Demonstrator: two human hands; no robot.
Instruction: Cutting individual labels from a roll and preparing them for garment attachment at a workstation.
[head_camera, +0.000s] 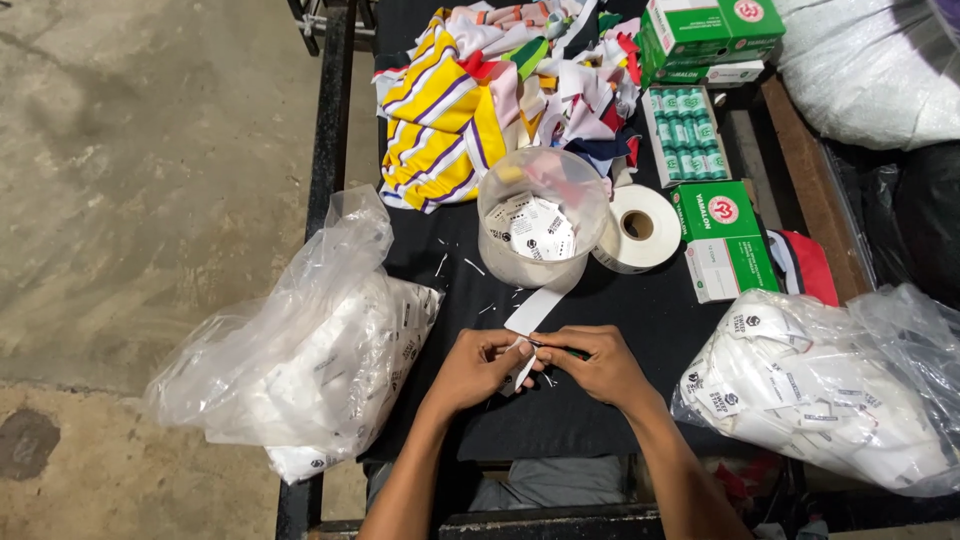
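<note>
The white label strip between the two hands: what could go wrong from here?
1. The white label strip trails loose toward the clear plastic tub; a pull might tip the tub.
2. Left hand and right hand grip close together, so the small tool, barely visible, could nick a finger.

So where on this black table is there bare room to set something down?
Bare black table lies between the left plastic bag and the clear tub, and around both hands. The far end is crowded with fabric scraps, green boxes and a tape roll.
</note>
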